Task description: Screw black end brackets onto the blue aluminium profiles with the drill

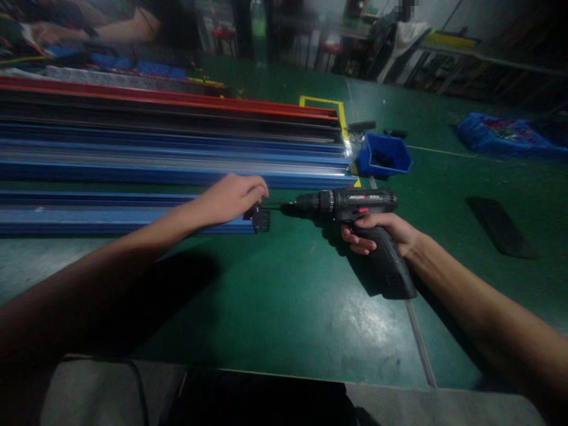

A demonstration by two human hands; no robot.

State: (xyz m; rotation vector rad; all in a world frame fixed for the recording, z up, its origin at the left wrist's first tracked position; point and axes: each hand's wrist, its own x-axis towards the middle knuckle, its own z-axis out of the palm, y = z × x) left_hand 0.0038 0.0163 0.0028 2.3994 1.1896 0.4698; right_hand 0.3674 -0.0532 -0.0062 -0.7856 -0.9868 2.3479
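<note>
My right hand (377, 234) is wrapped round the grip of a black cordless drill (359, 201), which points left with a long thin bit. The bit's tip reaches a black end cap (261, 219) on the near blue rail (213, 228). Across that rail's end lies my left hand (235, 198), its fingers curled down and thumb and forefinger close together beside the bit's tip. What those fingertips pinch, if anything, is too small to make out.
Behind lie several long blue, black and red rails (266, 106) side by side. A blue bin (386, 157) with dark small parts stands near their ends. A flat black object (501, 228) lies at right, with a blue tray (497, 136) beyond. Another person's arm (119, 29) shows at top left.
</note>
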